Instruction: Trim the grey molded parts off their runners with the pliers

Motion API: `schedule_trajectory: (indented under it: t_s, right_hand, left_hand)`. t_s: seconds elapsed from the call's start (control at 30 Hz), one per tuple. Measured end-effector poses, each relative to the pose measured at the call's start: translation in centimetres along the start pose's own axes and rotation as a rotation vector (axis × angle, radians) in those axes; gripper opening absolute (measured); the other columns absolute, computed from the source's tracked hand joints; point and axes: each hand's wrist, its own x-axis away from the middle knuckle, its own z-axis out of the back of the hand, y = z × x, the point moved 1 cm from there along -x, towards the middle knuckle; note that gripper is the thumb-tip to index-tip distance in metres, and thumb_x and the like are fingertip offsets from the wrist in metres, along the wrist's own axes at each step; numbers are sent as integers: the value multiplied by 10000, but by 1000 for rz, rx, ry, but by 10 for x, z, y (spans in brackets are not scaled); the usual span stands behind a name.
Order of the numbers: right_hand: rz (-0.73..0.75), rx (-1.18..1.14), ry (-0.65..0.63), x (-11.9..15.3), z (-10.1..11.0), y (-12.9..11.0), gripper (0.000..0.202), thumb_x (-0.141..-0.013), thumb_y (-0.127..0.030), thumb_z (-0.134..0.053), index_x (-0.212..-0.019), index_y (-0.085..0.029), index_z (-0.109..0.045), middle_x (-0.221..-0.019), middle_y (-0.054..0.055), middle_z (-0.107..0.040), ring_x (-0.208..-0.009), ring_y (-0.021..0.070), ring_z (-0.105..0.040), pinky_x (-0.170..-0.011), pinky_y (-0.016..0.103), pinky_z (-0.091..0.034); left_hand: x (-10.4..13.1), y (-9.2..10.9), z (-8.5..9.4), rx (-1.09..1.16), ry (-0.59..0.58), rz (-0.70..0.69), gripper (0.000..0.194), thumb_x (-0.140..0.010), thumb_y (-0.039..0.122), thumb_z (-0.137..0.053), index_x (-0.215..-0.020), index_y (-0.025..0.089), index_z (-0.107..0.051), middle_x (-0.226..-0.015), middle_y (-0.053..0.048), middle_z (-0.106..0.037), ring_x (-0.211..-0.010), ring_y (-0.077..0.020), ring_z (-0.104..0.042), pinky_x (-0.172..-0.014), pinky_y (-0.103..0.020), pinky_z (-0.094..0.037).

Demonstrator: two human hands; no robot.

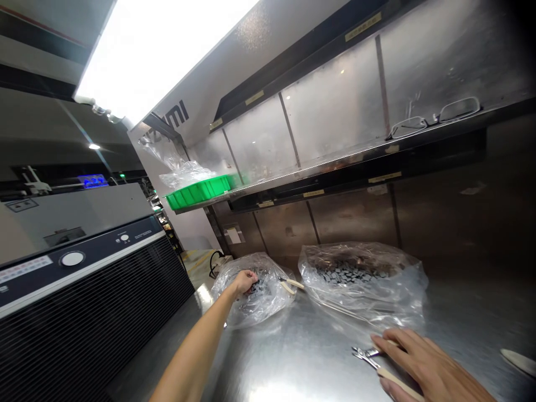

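Note:
My left hand (245, 281) reaches into the left clear plastic bag (268, 312). Its fingers are pinched together above small dark grey pieces (258, 286); what they grip, if anything, is too small to make out. In my right hand (422, 363), low on the right, is a pair of pliers (371, 357) with cream handles. The plier jaws are spread and point left over the metal table (285, 363). A second pair of cream-handled pliers (291, 283) lies on the right side of the left bag.
A larger clear bag (368, 304) of grey pieces (352, 273) stands right of centre. Above, a metal shelf holds a green tray (199, 191) with plastic film, and eyeglasses (435, 118). A cream handle-like object (518, 362) lies far right. A black-fronted machine (92, 301) stands left.

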Motion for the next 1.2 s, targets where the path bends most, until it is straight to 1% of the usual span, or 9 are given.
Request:
schedule_trajectory:
  t_s: [0.17, 0.33, 0.47, 0.57, 0.63, 0.77, 0.93, 1.07, 1.2]
  right_hand:
    - [-18, -23, -34, -1, 2, 0, 475, -929, -596, -555, -1370, -426, -603, -1368, 4, -623, -1217, 308, -614, -953, 435, -582]
    - [-23, -86, -45, -5, 8, -3, 462, -918, -582, -580, -1338, -399, -637, -1339, 29, -635, -1190, 317, -619, -940, 422, -574]
    - [-34, -115, -77, -8, 24, -13, 451, -935, -564, -555, -1327, -360, -645, -1321, 47, -633, -1164, 303, -625, -921, 408, -574]
    - [-37, -92, -107, -10, 35, -20, 441, -948, -550, -530, -1318, -336, -640, -1310, 61, -626, -1139, 295, -629, -920, 418, -570]
    - [-29, -83, -120, -11, 38, -22, 436, -949, -538, -529, -1313, -323, -637, -1299, 67, -625, -1115, 288, -635, -905, 404, -572]
    - [-18, -64, -121, -10, 34, -18, 434, -942, -544, -550, -1311, -330, -628, -1306, 54, -614, -1127, 282, -626, -912, 393, -566]
    - [-20, -47, -121, -5, 25, -12, 459, -951, -544, -542, -1363, -345, -584, -1345, 53, -592, -1167, 284, -609, -940, 411, -556]
    - [-14, -34, -90, -2, 23, -10, 464, -936, -549, -564, -1356, -354, -598, -1352, 44, -596, -1167, 295, -617, -935, 415, -561]
    - [-17, -18, -82, -2, 24, -10, 454, -933, -550, -566, -1347, -366, -603, -1352, 32, -597, -1179, 294, -612, -938, 417, -565]
  left_hand:
    - [5, 4, 9, 30, 34, -13, 334, -957, 350, -623, -1229, 157, -607, -1186, -98, -644, -971, -219, -660, -813, -411, -586]
    - [17, 15, 14, 50, 98, -78, 335, -958, 354, -621, -1229, 157, -608, -1186, -97, -644, -973, -220, -660, -815, -413, -586]
    - [26, 20, 9, 52, 144, -155, 360, -959, 359, -618, -1260, 163, -594, -1226, -106, -631, -1012, -233, -653, -846, -435, -578]
    - [29, 13, 1, 19, 151, -190, 362, -959, 361, -616, -1265, 168, -594, -1244, -107, -625, -1031, -239, -648, -862, -443, -573]
    - [29, 6, -3, -24, 141, -200, 350, -957, 360, -619, -1250, 169, -605, -1249, -105, -625, -1045, -245, -644, -876, -449, -568]
    - [25, -1, -6, -133, 121, -226, 333, -955, 353, -623, -1233, 171, -617, -1259, -104, -624, -1071, -251, -636, -901, -460, -558]
    - [15, 3, -6, -243, 134, -239, 342, -953, 352, -625, -1247, 177, -611, -1276, -108, -616, -1087, -253, -631, -912, -467, -552]
    - [10, 7, -6, -272, 149, -235, 325, -955, 352, -623, -1233, 184, -619, -1273, -105, -618, -1087, -250, -630, -915, -461, -550]
    - [10, 10, -4, -244, 167, -245, 327, -956, 355, -621, -1231, 179, -619, -1260, -104, -624, -1067, -246, -636, -901, -455, -557]
